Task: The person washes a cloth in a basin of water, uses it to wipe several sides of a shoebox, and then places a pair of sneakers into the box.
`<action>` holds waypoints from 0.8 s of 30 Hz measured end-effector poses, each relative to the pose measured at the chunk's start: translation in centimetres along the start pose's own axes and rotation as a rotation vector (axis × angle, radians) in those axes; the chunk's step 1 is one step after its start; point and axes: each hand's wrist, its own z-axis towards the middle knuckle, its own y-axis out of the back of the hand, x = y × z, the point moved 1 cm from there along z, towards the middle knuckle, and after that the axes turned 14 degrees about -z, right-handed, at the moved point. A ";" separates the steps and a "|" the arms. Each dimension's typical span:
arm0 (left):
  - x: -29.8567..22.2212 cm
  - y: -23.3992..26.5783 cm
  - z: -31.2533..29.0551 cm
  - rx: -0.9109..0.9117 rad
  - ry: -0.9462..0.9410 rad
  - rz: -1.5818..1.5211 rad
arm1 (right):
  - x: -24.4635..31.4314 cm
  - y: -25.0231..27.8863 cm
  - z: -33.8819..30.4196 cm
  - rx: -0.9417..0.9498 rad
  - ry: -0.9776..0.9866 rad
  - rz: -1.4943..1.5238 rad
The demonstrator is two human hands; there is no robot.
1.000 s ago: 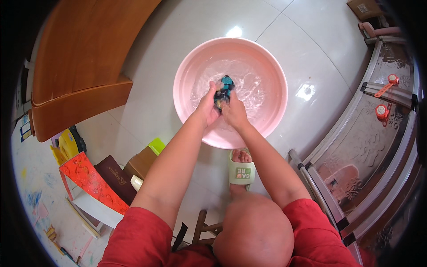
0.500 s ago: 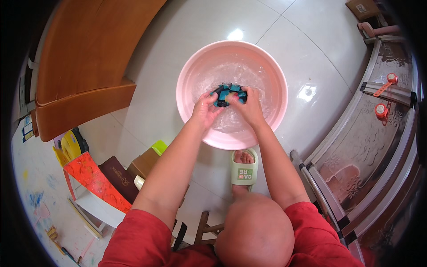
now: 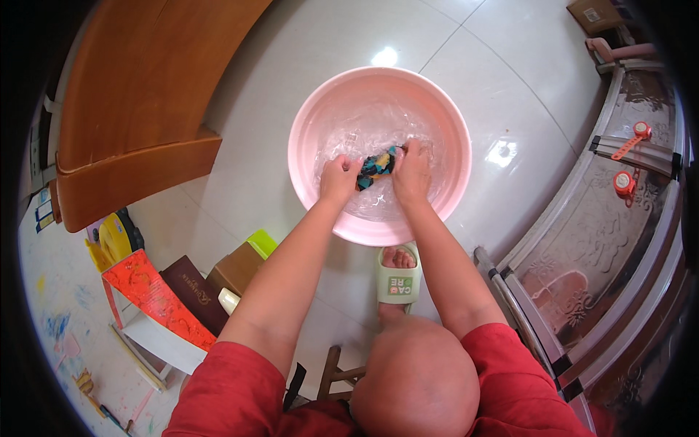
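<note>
A small wet cloth (image 3: 378,167), patterned in teal, black and yellow, is stretched between my hands over the water in a round pink basin (image 3: 349,231). My left hand (image 3: 339,179) is closed on its left end, and my right hand (image 3: 413,173) grips the other end. The cloth slants, its right end farther from me than its left. Ripples and splashes spread through the clear water around it. Where the cloth meets the fingers, part of it is hidden.
My foot in a pale green slipper (image 3: 399,285) stands just before the basin. A wooden cabinet (image 3: 145,109) is at the left, with boxes and a red-orange patterned bag (image 3: 156,295) below it. Metal-framed panels (image 3: 590,247) line the right side. Pale floor tiles (image 3: 510,80) surround the basin.
The bunched cloth has been drawn out into a narrower, slanted strip, showing yellow. My left hand has moved slightly nearer to me, and the hands now pinch opposite ends.
</note>
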 end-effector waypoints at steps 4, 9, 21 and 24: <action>-0.6 -0.7 -0.9 0.066 0.298 -0.967 | 2.8 -0.3 -1.8 0.268 0.015 0.167; -1.0 1.2 -1.2 0.268 0.471 -1.229 | 7.0 2.5 -4.1 0.334 0.156 0.484; 0.0 0.8 -1.3 0.125 -0.302 -0.122 | 1.1 2.1 -0.3 0.255 0.224 0.013; 0.5 0.4 -1.5 0.018 -0.315 0.286 | 0.7 2.0 0.0 0.309 0.157 -0.011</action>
